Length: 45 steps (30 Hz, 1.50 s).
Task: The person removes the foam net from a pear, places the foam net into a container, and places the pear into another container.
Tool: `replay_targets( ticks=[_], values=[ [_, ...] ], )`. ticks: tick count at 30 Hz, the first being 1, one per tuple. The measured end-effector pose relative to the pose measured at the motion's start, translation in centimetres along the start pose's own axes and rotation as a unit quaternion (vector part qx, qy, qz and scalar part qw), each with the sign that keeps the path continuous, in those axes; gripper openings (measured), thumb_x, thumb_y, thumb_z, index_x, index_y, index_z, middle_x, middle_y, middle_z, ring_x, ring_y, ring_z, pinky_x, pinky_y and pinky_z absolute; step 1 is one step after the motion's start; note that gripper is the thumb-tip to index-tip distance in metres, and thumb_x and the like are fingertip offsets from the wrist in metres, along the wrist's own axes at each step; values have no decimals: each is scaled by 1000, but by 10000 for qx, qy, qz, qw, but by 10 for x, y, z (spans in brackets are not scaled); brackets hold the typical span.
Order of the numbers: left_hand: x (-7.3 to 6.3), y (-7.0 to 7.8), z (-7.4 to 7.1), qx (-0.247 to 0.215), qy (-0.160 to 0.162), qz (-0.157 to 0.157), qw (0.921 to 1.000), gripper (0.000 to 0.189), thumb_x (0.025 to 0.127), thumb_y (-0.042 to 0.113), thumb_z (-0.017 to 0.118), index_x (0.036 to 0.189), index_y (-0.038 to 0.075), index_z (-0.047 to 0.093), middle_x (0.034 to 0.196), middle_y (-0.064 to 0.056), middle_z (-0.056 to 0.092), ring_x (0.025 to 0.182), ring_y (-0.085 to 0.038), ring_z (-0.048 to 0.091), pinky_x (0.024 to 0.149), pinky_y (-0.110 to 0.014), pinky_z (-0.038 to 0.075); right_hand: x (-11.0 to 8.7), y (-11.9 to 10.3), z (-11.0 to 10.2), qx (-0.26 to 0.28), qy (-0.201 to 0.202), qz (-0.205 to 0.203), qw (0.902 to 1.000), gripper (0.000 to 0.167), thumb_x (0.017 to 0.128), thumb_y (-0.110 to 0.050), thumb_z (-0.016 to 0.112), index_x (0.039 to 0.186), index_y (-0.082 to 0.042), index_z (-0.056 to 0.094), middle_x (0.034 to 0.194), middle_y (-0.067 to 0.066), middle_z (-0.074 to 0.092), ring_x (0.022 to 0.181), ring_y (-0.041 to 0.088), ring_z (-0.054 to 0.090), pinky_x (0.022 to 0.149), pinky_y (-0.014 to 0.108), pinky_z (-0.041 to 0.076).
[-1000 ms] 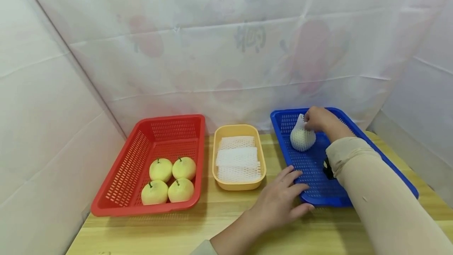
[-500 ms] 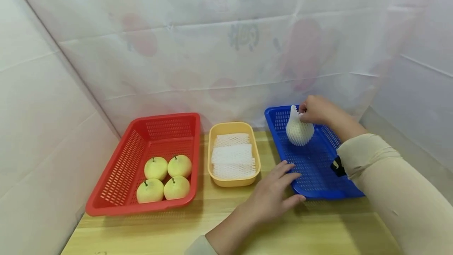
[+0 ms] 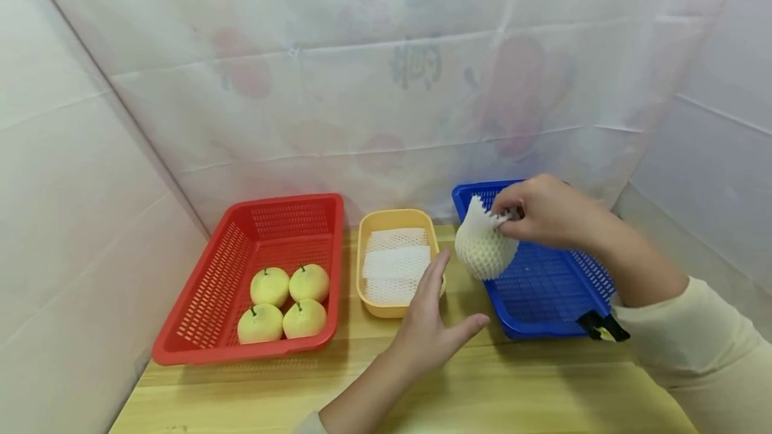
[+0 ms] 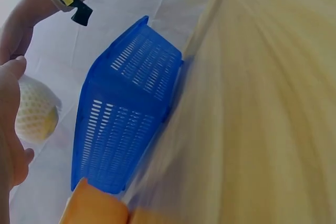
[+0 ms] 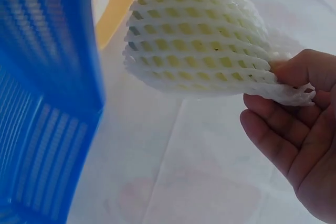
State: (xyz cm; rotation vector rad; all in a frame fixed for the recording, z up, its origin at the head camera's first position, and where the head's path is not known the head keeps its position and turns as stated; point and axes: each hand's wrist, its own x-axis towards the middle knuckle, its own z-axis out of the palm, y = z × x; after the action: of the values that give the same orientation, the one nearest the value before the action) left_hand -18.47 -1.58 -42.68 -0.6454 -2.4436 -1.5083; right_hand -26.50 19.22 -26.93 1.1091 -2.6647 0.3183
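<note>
A pale yellow pear in a white foam net sleeve (image 3: 486,246) hangs over the near-left rim of the blue basket (image 3: 537,330). My right hand (image 3: 551,216) pinches the gathered end of the net, with the pear below it. In the right wrist view, thumb and fingers (image 5: 307,72) hold the bunched net, and yellow skin shows through the mesh. My left hand (image 3: 425,323) is held in front of the yellow tray (image 3: 386,312), thumb spread and fingers straight, apart from the pear in the head view. From the left wrist, the pear's bare yellow underside (image 4: 49,123) is visible.
At left, a red basket (image 3: 247,355) holds several bare yellow pears (image 3: 271,286). White foam net sleeves (image 3: 396,265) lie in the yellow tray between the baskets. A wooden table (image 3: 253,394) carries everything, with white cloth walls (image 3: 374,106) behind and beside it.
My right hand has lifted the netted pear out of the blue basket and brought it left and nearer. The left hand has come off the basket's rim and moved left.
</note>
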Motion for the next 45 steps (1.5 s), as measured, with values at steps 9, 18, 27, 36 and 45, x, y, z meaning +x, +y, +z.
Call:
replay_targets(
  ticks=[9,18,27,36,45],
  values=[
    [-21,-4,-23,-516,147,72,9985,98,84,39,78,157,34,12,161,7,25,140,-23,39,111,-45,41,-21,-37,38,948,-153,-934,9910,18,74,-3,75,83,-18,73,80,-11,69,69,-3,58,59,19,54],
    [-38,-24,-32,-1055,-336,-85,9938,89,84,32,79,155,21,27,151,1,45,140,-19,42,112,-36,40,-28,-61,85,1814,-302,-1124,9765,20,74,-1,73,83,-18,74,83,-12,69,72,-4,58,63,17,53],
    [-47,-50,-36,-1019,-602,35,9930,43,89,30,74,129,20,62,128,4,64,120,-14,58,101,-33,50,-29,-70,119,2097,-349,-1018,9718,19,76,-1,72,87,-15,77,89,-7,73,80,-2,62,68,18,54],
    [-49,-57,-40,-1084,-863,-53,9903,36,90,29,73,124,20,66,130,6,63,123,-13,57,105,-34,47,-31,-75,133,2042,-704,-631,9743,18,76,-3,72,84,-18,76,83,-14,68,74,-4,56,66,17,52],
    [-47,-57,-46,-985,-884,-291,9908,32,90,31,72,120,20,69,126,5,66,120,-12,60,103,-34,48,-32,-71,134,2235,-847,-550,9695,22,82,-11,75,102,-20,74,93,-15,68,77,-3,56,69,19,53]
  ],
)
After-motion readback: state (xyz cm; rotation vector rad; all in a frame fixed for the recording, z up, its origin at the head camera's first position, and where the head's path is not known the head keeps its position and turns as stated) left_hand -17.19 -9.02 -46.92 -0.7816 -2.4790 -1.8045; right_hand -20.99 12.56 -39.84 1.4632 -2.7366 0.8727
